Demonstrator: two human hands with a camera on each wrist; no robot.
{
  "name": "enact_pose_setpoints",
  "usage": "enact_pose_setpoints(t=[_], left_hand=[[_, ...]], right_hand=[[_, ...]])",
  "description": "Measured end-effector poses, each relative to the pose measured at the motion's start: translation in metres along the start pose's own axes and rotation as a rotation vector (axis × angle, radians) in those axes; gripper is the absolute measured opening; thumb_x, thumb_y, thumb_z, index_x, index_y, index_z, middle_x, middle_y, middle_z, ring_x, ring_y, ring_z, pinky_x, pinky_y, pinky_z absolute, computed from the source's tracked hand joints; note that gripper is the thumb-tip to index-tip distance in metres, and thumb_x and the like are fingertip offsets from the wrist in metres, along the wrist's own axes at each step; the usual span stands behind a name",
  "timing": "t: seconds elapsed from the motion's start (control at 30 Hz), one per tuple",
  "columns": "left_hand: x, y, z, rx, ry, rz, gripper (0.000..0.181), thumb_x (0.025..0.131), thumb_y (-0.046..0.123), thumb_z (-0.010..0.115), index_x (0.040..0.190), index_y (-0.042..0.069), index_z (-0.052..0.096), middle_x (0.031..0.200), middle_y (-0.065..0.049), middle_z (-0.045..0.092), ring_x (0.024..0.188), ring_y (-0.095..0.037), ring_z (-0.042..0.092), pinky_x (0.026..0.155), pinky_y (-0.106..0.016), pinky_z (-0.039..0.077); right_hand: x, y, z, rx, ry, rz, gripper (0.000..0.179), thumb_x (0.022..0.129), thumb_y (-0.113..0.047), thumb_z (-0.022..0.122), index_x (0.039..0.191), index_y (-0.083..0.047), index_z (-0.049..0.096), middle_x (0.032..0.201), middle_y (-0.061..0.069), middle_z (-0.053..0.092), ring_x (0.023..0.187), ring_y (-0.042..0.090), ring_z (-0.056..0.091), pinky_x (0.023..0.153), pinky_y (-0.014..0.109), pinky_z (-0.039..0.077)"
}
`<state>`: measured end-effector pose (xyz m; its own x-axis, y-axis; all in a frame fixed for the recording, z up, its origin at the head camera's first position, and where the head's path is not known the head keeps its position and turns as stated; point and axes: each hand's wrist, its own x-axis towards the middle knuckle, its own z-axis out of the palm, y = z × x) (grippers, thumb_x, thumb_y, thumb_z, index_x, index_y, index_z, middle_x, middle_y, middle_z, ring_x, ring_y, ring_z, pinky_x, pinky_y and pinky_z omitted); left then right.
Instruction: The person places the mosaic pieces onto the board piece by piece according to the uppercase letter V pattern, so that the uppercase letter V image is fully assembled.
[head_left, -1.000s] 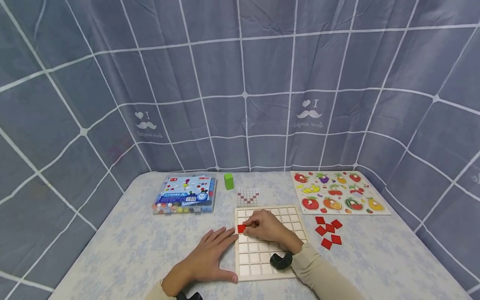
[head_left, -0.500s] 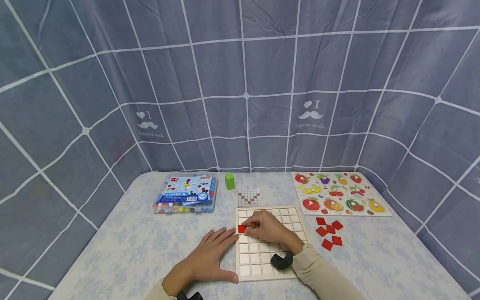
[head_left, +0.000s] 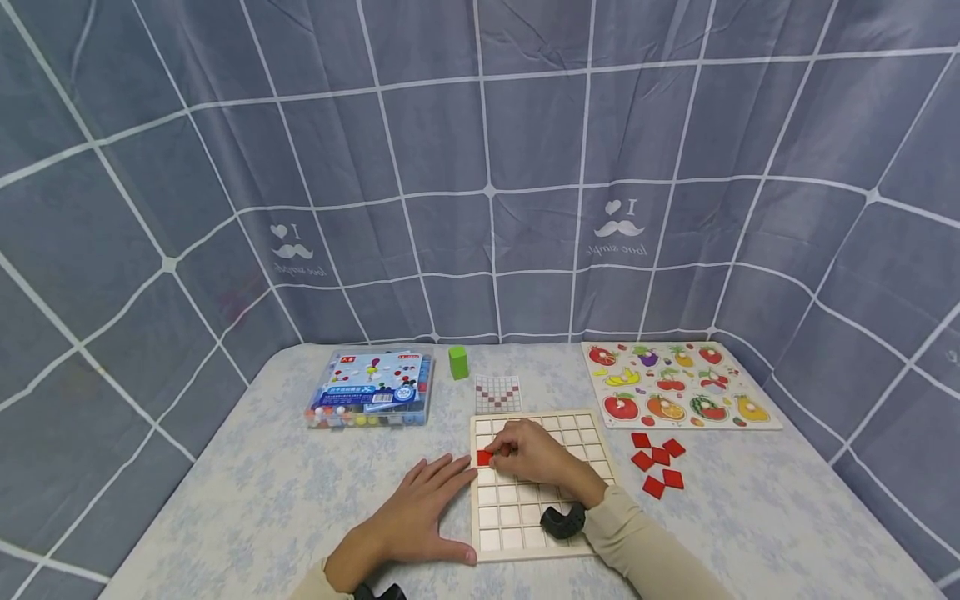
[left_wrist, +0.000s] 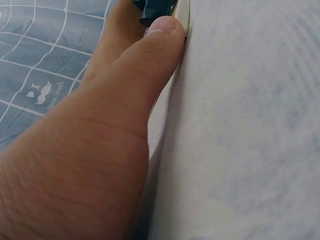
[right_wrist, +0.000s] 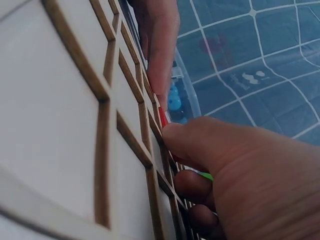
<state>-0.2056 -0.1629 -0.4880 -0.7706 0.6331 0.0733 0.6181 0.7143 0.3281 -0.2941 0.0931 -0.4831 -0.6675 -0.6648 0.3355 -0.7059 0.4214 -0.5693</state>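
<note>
A wooden grid board with square cells lies on the table before me. My right hand is over its upper left part, thumb and fingers pinching a red square tile at a cell in the leftmost column. The right wrist view shows the thumb against the tile's red edge. To the left, my left hand lies flat with fingers spread, fingertips and thumb tip at the board's left edge. Several loose red tiles lie right of the board.
Behind the board is a small card with a V-shaped pattern of squares. A green block stands farther back, left of the card. A clear box of colored parts is at back left, a fruit puzzle board at back right.
</note>
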Motion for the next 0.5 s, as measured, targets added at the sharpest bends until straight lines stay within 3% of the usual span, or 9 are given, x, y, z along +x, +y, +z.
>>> enact_pose_setpoints(t=[0.27, 0.5], left_hand=[[0.0, 0.0, 0.0, 0.0, -0.013, -0.013, 0.106, 0.077, 0.085, 0.059, 0.159, 0.024, 0.035, 0.164, 0.001, 0.028, 0.15, -0.031, 0.022, 0.116, -0.064, 0.018], [0.0, -0.001, 0.0, -0.003, -0.02, -0.016, 0.106, 0.076, 0.086, 0.058, 0.16, 0.024, 0.035, 0.165, 0.001, 0.027, 0.151, -0.029, 0.021, 0.117, -0.062, 0.016]], right_hand=[[-0.007, -0.003, -0.019, 0.104, -0.114, 0.048, 0.028, 0.092, -0.013, 0.077, 0.118, -0.003, 0.073, 0.087, -0.009, 0.062, 0.077, 0.008, 0.053, 0.069, 0.025, 0.048], [-0.04, 0.01, -0.061, 0.087, -0.051, 0.049, 0.024, 0.095, -0.012, 0.073, 0.115, 0.0, 0.072, 0.094, -0.004, 0.064, 0.084, 0.013, 0.057, 0.073, 0.033, 0.053]])
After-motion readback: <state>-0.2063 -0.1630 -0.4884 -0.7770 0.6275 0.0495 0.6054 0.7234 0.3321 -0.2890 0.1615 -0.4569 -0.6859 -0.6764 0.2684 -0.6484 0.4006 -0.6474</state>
